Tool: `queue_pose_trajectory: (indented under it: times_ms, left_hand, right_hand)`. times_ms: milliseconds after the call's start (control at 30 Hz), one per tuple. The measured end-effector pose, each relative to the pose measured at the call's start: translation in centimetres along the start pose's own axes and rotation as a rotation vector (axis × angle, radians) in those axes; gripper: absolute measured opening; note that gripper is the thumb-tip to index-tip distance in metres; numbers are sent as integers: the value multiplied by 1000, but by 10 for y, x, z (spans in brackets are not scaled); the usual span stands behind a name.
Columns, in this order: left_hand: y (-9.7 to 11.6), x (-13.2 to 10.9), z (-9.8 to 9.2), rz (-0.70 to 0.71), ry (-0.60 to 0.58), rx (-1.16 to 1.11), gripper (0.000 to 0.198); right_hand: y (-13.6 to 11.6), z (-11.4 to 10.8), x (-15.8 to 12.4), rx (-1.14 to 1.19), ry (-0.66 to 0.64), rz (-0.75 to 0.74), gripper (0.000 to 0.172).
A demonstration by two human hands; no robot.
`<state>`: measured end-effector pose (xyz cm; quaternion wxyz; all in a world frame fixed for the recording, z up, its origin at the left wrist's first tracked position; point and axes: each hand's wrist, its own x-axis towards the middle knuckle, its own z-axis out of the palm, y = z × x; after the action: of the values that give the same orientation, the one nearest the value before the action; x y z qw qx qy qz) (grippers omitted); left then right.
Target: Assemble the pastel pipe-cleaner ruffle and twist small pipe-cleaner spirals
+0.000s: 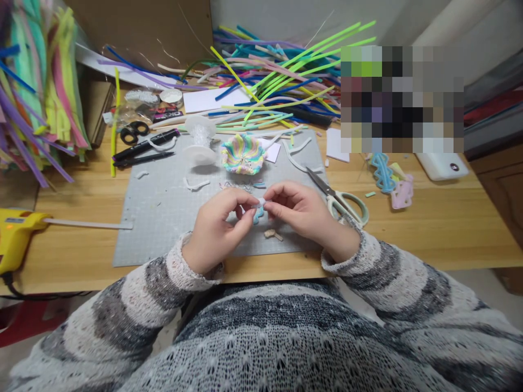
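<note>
Over the grey cutting mat (159,234), my left hand (224,223) and my right hand (300,209) meet fingertip to fingertip. Both pinch a small white piece (260,202) between thumbs and forefingers. A light blue wavy piece (258,215) hangs just under it, partly hidden by my left fingers. Below my right hand a beige scrap (273,234) lies on the mat. Beyond my hands sits a ruffled pastel bowl-shaped piece (243,154), beside a white spool (200,141). Open scissors (341,198) lie right of my right hand.
A yellow glue gun (18,237) lies at the left edge. Black-handled scissors (134,132) and pens (145,149) are at the mat's upper left. Colourful pipe cleaners (286,76) pile up at the back. Blue and pink pieces (383,173) and a white device (443,160) are at right.
</note>
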<state>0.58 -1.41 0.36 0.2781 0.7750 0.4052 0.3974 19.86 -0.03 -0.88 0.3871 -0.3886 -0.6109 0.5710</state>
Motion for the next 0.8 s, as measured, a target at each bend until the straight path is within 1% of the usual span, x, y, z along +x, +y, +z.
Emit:
queue_pose_trajectory:
  times_ms: [133, 233, 333, 500, 700, 800]
  left_hand:
    - [-2, -2, 2, 17, 46, -56, 14]
    - [-4, -3, 3, 13, 58, -64, 16]
    - [-3, -3, 2, 12, 71, -67, 13]
    - [-2, 1, 0, 69, 66, 12, 6]
    - [-3, 5, -1, 1, 73, 72, 7]
    - [-3, 5, -3, -14, 81, 78, 7]
  right_hand:
    - [0, 1, -1, -63, -25, -13, 12]
    - [-2, 1, -2, -95, -15, -25, 13]
    - [-3, 1, -3, -165, 3, -43, 13]
    - [-1, 0, -3, -316, 7, -77, 12]
    - [-1, 0, -1, -379, 59, -145, 11]
    - [-3, -4, 1, -440, 72, -237, 9]
